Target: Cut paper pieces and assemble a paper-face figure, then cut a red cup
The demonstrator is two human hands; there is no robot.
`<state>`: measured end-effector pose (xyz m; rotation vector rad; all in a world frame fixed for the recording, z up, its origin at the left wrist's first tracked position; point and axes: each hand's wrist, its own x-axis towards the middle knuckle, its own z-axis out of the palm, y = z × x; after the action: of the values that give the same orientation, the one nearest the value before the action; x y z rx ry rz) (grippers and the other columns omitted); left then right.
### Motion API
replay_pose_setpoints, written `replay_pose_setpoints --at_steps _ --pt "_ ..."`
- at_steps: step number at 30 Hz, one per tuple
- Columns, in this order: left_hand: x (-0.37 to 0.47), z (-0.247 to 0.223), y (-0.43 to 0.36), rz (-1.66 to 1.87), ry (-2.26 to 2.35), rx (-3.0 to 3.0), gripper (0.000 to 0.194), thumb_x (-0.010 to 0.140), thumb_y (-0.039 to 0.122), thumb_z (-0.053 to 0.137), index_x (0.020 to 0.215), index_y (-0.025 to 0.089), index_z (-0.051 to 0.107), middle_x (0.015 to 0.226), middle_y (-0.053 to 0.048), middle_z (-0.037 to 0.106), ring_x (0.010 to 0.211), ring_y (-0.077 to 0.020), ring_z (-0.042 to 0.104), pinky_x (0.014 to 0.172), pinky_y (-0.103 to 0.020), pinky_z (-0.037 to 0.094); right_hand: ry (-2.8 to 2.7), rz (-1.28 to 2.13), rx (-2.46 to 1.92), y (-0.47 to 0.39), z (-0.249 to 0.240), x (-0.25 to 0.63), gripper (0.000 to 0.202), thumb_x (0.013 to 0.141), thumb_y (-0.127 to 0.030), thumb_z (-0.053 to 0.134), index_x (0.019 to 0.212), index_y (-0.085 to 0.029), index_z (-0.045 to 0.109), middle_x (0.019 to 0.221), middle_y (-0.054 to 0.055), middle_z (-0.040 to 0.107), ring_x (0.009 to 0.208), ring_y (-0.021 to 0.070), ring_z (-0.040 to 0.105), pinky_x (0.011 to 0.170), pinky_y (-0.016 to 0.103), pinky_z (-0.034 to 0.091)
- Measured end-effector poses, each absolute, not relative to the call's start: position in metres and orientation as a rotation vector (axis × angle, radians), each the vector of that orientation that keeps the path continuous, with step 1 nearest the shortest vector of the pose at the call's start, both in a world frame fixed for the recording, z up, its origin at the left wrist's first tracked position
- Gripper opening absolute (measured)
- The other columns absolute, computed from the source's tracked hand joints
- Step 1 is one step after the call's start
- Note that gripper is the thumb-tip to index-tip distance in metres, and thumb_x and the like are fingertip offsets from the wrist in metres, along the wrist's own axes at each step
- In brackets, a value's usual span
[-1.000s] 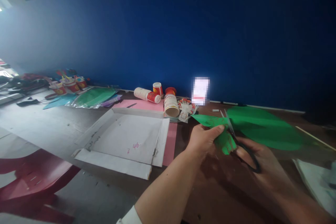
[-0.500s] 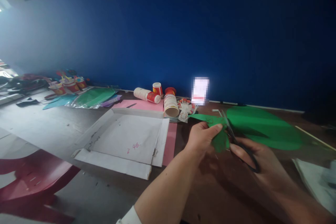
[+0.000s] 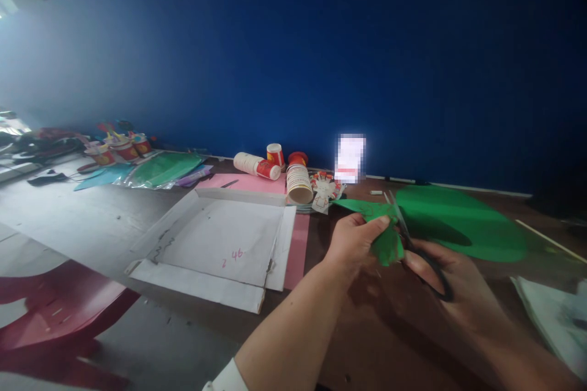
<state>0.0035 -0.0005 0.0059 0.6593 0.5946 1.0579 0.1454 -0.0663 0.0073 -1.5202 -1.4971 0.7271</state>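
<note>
Right of the white cardboard tray, the left hand pinches the green piece — and the right hand grips scissors, blades just beside those pinching fingers! One slip could nick skin; slack material might buckle, sending the cut crooked.

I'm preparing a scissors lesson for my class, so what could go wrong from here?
The left hand pinches the small green paper with its thumb close to the scissors, so a slip by the right hand might nick it. The paper is also held up off the table, so it could flex and the cut might stray.
</note>
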Motion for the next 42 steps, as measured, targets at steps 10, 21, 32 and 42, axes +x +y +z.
replay_pose_setpoints --at_steps 10,21,32,42 --pt "0.004 0.006 -0.001 1.047 0.582 0.64 0.051 0.047 0.043 0.089 0.08 0.009 0.07 0.069 -0.006 0.066 0.058 -0.0137 0.06 0.059 -0.028 0.051 -1.456 0.74 -1.566 -0.07 0.012 0.141 0.042 0.076 -0.056 0.066 0.096 -0.021 0.076 0.093 0.007 0.078 0.088 0.0319 0.071 0.07 0.034 0.056" --pt "0.003 0.006 0.0 1.044 0.576 0.645 0.051 0.049 0.043 0.089 0.082 0.009 0.069 0.07 -0.006 0.067 0.059 -0.0139 0.06 0.06 -0.028 0.051 -1.474 0.751 -1.589 -0.068 0.016 0.139 0.042 0.075 -0.056 0.065 0.094 -0.02 0.076 0.097 0.01 0.077 0.095 0.0357 0.069 0.081 0.042 0.054" --pt "0.001 0.005 0.001 1.044 0.621 0.69 0.046 0.053 0.046 0.085 0.076 0.011 0.066 0.067 -0.004 0.063 0.052 -0.0105 0.054 0.054 -0.026 0.045 -1.487 0.751 -1.578 -0.068 0.015 0.137 0.039 0.079 -0.054 0.064 0.097 -0.022 0.076 0.095 0.006 0.078 0.089 0.0309 0.071 0.08 0.037 0.055" --pt "-0.015 0.003 0.012 0.94 0.845 1.115 0.029 0.072 0.039 0.075 0.08 0.012 0.067 0.064 -0.001 0.061 0.052 -0.0099 0.052 0.054 -0.024 0.044 -1.566 0.845 -1.562 -0.064 0.007 0.155 0.041 0.077 -0.051 0.068 0.104 -0.02 0.075 0.1 0.008 0.076 0.094 0.0306 0.069 0.082 0.036 0.054"
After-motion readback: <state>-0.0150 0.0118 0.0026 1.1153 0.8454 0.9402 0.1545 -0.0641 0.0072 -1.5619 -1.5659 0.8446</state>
